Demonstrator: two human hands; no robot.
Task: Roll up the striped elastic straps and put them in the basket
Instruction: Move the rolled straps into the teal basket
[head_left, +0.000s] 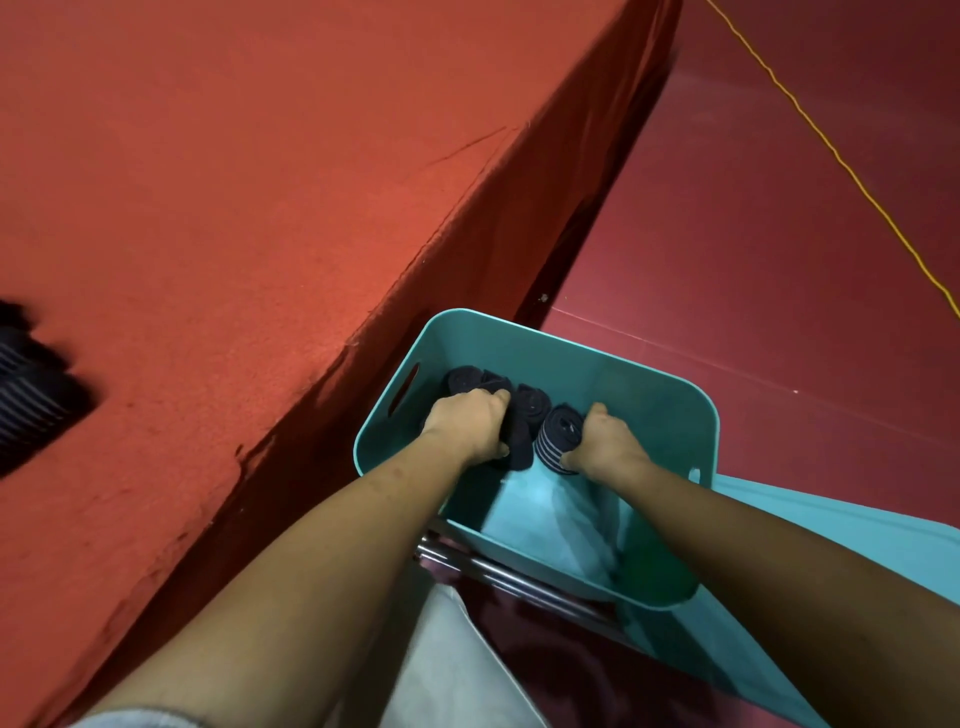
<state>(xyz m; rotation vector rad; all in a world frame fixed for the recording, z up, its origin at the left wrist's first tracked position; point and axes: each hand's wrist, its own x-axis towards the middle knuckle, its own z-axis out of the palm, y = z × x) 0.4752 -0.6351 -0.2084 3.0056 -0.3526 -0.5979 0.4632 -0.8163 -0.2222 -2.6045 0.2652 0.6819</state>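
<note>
A teal plastic basket (597, 358) stands beside the red table, low and to my right. Both my hands are inside it. My left hand (470, 423) grips a dark rolled strap (519, 444) among several dark rolls (462, 382) packed along the basket's far-left side. My right hand (605, 441) grips a rolled striped elastic strap (556, 439), navy with pale stripes, standing on end next to the others. More striped straps (31, 395) lie unrolled and blurred at the table's left edge.
The red cloth-covered table (234, 208) fills the left half, its edge running diagonally down to the basket. Dark red floor (779, 234) with a yellow cord (831, 150) lies to the right. A metal frame (498, 569) sits under the basket.
</note>
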